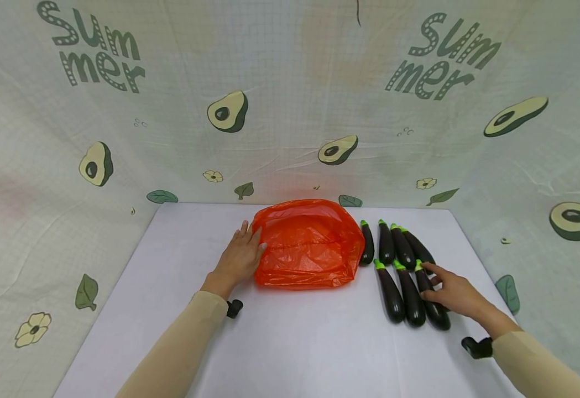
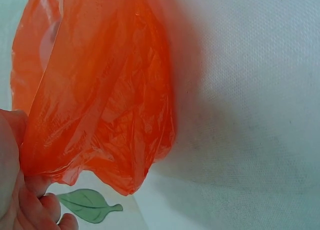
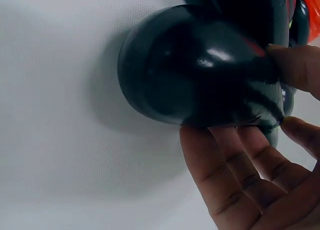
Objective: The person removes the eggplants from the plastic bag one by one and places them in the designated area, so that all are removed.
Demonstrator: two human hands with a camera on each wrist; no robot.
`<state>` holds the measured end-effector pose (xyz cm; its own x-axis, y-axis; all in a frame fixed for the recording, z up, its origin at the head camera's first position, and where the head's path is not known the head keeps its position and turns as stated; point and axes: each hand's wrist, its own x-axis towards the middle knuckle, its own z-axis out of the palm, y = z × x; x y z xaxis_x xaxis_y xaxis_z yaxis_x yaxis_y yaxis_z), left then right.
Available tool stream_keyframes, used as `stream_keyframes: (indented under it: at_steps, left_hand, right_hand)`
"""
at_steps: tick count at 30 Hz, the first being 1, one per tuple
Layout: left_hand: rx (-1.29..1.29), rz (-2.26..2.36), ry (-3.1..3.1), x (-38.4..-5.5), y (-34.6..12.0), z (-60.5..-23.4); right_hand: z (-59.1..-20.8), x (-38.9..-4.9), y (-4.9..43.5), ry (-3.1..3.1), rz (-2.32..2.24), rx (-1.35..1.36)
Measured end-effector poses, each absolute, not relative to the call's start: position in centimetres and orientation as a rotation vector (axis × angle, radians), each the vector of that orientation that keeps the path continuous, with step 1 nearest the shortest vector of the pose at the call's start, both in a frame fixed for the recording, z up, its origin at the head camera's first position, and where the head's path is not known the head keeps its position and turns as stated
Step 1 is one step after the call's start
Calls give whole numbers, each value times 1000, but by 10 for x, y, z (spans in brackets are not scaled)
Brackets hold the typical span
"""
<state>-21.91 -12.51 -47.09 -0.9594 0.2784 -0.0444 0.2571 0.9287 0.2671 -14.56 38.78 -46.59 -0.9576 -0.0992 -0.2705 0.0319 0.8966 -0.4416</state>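
A red plastic bag (image 1: pixel 309 243) lies mouth-open at the back middle of the table. My left hand (image 1: pixel 240 254) pinches its left edge; in the left wrist view the film of the bag (image 2: pixel 110 90) runs between the thumb and fingers of that hand (image 2: pixel 15 175). To the right of the bag, several dark eggplants with green caps are laid in two rows. My right hand (image 1: pixel 454 293) holds the rightmost eggplant (image 1: pixel 437 314) of the near row. In the right wrist view the thumb is above that glossy eggplant (image 3: pixel 195 65) and the other fingers (image 3: pixel 250 175) are along its lower side.
Beside the held eggplant lie two more near-row eggplants (image 1: pixel 411 298). Behind them is the far row, with its leftmost eggplant (image 1: pixel 367 243) against the bag's right side. A printed cloth (image 1: pixel 280 66) hangs behind the white table (image 1: pixel 290 337).
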Motion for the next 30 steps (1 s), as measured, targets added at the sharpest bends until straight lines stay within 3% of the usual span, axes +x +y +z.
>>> stream_keyframes:
  at_steps: [30]
  left_hand:
    - [421, 372, 3023, -219, -125, -471]
  right_hand:
    - [-473, -144, 393, 2816, -673, -74]
